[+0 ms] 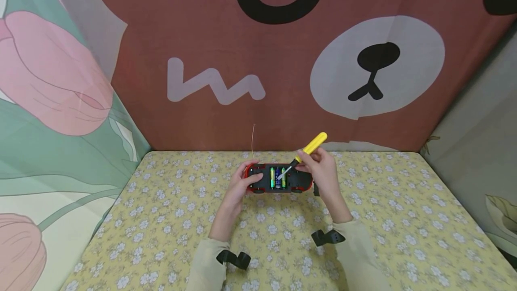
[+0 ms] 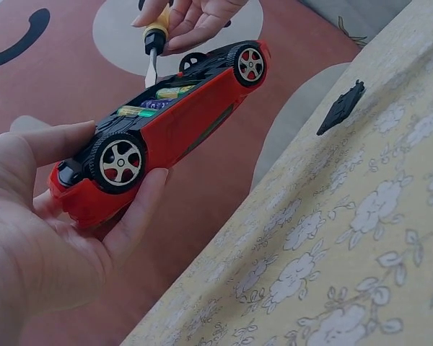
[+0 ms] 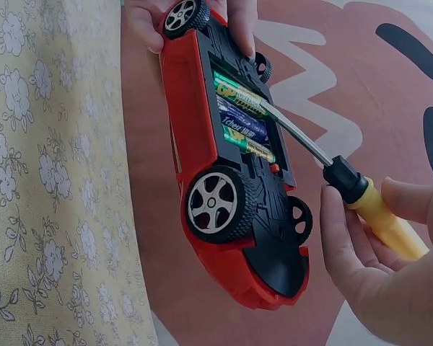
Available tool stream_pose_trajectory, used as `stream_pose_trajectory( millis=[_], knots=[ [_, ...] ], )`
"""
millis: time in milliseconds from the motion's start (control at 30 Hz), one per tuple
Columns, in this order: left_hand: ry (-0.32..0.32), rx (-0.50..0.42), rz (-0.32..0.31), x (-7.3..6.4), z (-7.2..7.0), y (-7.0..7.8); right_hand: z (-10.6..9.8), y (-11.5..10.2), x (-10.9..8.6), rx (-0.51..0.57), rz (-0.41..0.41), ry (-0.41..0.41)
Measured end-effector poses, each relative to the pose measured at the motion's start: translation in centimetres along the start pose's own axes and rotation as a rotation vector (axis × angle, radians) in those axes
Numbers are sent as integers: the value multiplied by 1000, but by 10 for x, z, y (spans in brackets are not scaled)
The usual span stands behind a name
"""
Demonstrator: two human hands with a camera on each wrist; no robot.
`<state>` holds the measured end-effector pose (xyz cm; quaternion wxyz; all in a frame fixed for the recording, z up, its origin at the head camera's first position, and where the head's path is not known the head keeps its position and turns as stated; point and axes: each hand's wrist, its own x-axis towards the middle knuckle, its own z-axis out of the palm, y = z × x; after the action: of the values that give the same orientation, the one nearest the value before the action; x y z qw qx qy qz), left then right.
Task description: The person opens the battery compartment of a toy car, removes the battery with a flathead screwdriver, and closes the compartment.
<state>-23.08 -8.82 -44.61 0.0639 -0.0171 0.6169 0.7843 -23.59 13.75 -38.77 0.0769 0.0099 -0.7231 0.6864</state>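
A red toy car is held upside down, its black underside and wheels showing. My left hand grips one end of it, thumb on the underside. In the open battery compartment lie two green batteries with a blue battery between them. My right hand holds a screwdriver by its yellow handle, fingers around the handle near its black collar. The metal shaft slants down into the compartment, its tip at the batteries.
On the tablecloth, patterned with flowers, a black plastic cover lies beyond the car, near the right hand. A thin pale wire-like strand rises behind the left hand. A bear-print cloth hangs behind the table.
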Motion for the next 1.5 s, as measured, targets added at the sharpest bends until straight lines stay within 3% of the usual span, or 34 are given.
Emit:
stream_pose_trajectory(
  millis=[767, 1500],
  knots=[
    [25, -40, 0, 1, -2, 0, 1, -1, -1, -33, 17, -30],
    [44, -80, -10, 1, -3, 2, 1, -4, -5, -96, -56, -139]
  ],
)
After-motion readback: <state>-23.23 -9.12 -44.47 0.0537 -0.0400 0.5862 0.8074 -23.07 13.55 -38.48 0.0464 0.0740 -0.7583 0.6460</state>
